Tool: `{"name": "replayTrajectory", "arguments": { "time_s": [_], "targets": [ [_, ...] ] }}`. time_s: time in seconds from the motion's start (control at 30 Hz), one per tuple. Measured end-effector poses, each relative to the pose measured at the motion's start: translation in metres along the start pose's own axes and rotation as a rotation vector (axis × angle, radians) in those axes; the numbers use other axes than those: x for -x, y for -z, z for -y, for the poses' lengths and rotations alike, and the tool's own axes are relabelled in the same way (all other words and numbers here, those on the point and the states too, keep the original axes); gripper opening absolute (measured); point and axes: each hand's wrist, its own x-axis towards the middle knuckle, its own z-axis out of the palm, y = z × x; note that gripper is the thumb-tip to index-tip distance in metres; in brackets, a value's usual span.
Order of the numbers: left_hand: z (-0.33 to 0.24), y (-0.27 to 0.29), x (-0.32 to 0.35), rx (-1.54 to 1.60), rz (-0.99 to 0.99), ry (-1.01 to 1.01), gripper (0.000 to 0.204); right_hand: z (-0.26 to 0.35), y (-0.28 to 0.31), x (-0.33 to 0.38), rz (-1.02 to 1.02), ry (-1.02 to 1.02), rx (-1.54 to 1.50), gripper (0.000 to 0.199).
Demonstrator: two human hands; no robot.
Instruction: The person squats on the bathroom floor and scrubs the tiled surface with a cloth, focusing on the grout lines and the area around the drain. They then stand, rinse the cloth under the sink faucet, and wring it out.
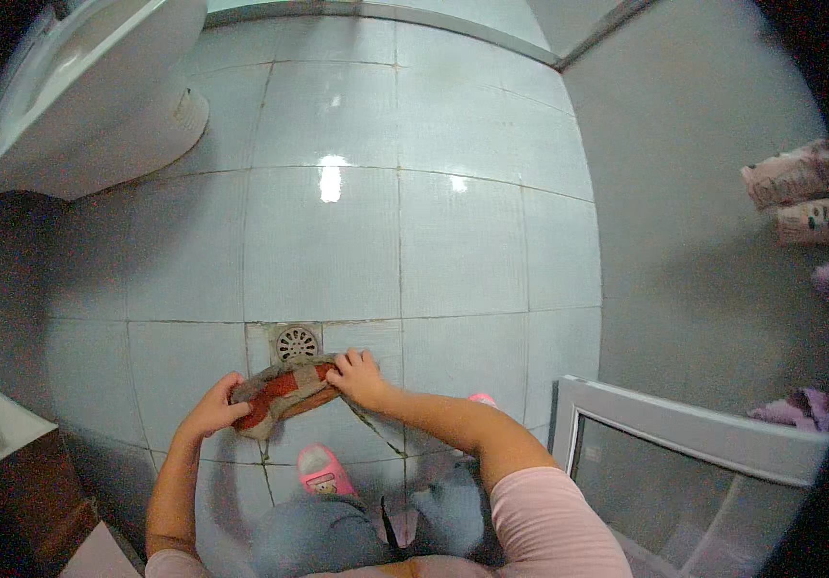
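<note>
A brown and red rag [280, 393] is held stretched between both hands just above the tiled floor [453, 250], directly in front of the round metal drain [296, 343]. The left hand [214, 409] is closed around the rag's left end, with the fingers curled over its edge. The right hand [360, 378] is closed on the right end, knuckles up, with the fingertips pressed into the cloth. The rag is bunched and folded rather than spread flat; whether its underside touches the tiles cannot be told.

A crouched position is shown: grey-clad knees are seen at the lower edge, and a pink slipper [323, 472] is planted on the floor just below the rag. A white toilet [87, 87] is seen at the upper left, a framed glass door [694, 453] at the lower right, and paper-wrapped rolls [798, 193] at the far right.

Bright reflections are carried by the tiles, so the floor is judged to be wet or glossy. A slip of the slipper could be caused by that, since the weight is borne low and forward. The rag's end could also be let go if it is pulled too hard between the two hands, and a loose corner could be dragged over the drain grille and snagged there. The cracked tile joints near the slipper could catch the cloth as well.
</note>
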Motion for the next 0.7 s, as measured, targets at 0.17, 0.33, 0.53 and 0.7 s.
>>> {"name": "replayTrajectory", "arguments": {
  "time_s": [0.17,0.33,0.53,0.7],
  "targets": [
    [-0.06,0.003,-0.002,0.076,-0.035,0.176,0.033,-0.055,0.056,0.002,0.214,-0.17,-0.471,0.031],
    [-0.114,-0.018,-0.103,0.239,-0.085,0.034,0.039,-0.193,0.109,0.037,-0.043,-0.394,-0.511,0.027],
    [-0.259,-0.074,-0.28,0.399,-0.218,-0.25,0.038,-0.376,0.156,0.062,-0.292,-0.613,-0.404,0.028],
    [-0.278,-0.089,-0.359,-0.05,-0.71,-0.374,0.028,-0.47,0.126,0.069,-0.234,-0.708,-0.146,0.037]
  ]
}}
